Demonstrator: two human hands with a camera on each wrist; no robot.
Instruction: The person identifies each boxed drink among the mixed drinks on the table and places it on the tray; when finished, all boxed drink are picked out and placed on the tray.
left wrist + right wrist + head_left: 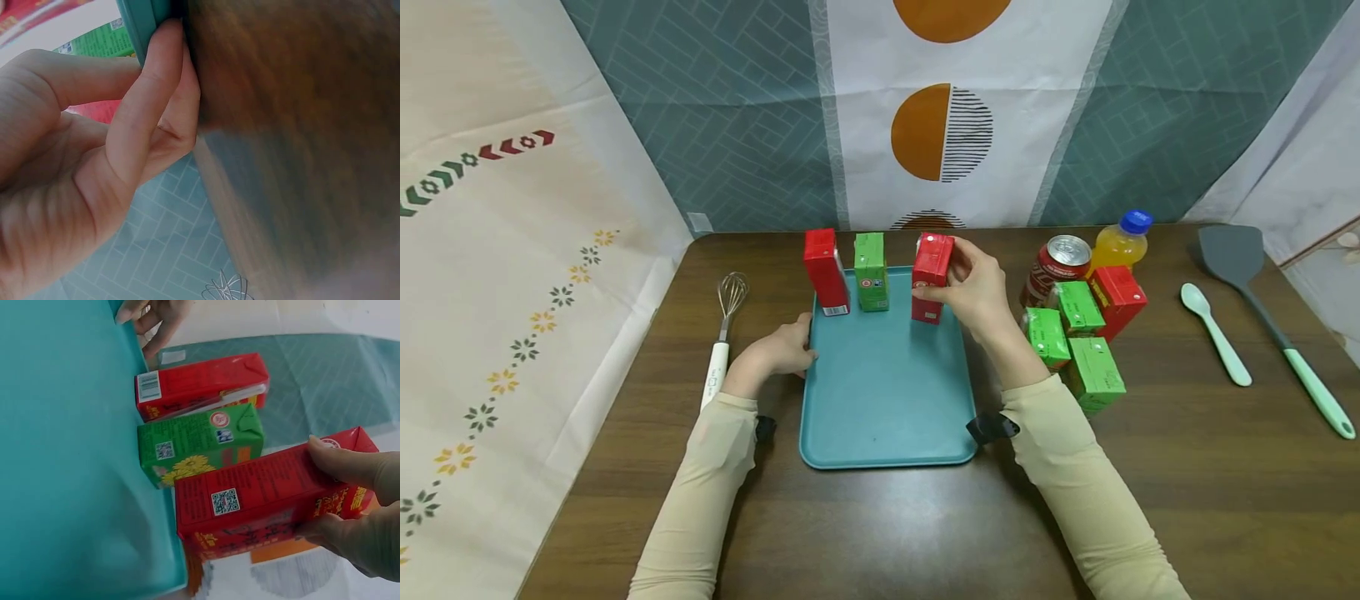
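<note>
A teal tray (pixel 887 392) lies flat on the table. At its left edge, my left hand (pixel 787 345) pinches the rim, fingers on the outer side as the left wrist view shows. My right hand (pixel 976 287) grips a red drink carton (pixel 931 275) by its upper part, thumb on one side and fingers on the other, over the tray's far right corner. Whether the carton's base touches the tray I cannot tell. Another red carton (pixel 827 271) stands at the far left corner. Between the two red ones is an upright green carton (pixel 200 440).
Right of the tray stand several green cartons (pixel 1093 371), a red carton (pixel 1117 296), a soda can (pixel 1048 271) and an orange juice bottle (pixel 1117 247). Farther right lie a pale green spoon (pixel 1217 335) and a spatula (pixel 1273 317). A whisk (pixel 722 337) lies left of the tray.
</note>
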